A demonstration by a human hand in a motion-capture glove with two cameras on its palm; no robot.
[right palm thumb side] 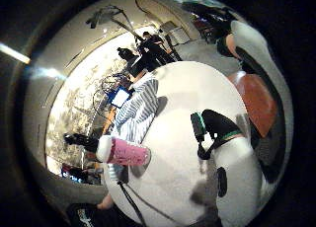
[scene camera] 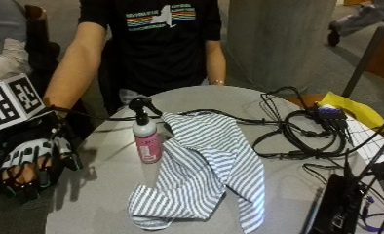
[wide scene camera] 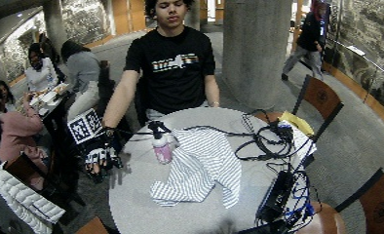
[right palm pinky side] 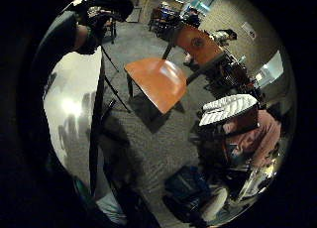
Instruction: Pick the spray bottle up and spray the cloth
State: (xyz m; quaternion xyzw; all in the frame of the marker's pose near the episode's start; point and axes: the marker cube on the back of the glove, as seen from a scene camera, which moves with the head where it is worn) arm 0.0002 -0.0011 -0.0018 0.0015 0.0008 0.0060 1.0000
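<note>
Nearest the outside camera, the blue-and-white striped cloth (scene camera: 201, 170) lies crumpled on the round grey table (scene camera: 101, 195), its lower folds close to the near edge and its upper end reaching toward the middle of the tabletop. At the near right corner a flat black box (scene camera: 338, 207) sits among a tangle of black cables (scene camera: 296, 134) that runs across the right half of the table.

At the left edge of the table, the black-gloved right hand (scene camera: 25, 163) hangs with its fingers pointing down, straight and slightly spread, gripping nothing; it is off the tabletop and well apart from the bottle.

Further back, the pink spray bottle with a white shoulder and black trigger head (scene camera: 145, 134) stands upright on the table, just beside the left edge of the cloth, the two touching or nearly so. The thumb-side palm view shows the same bottle (right palm thumb side: 123, 152) next to the striped cloth (right palm thumb side: 139, 108) on the pale tabletop.

A yellow sheet of paper (scene camera: 351, 109) lies at the far right edge. Behind the table stands the person in a black T-shirt (scene camera: 160, 44), in front of a grey concrete pillar (scene camera: 276, 39).
</note>
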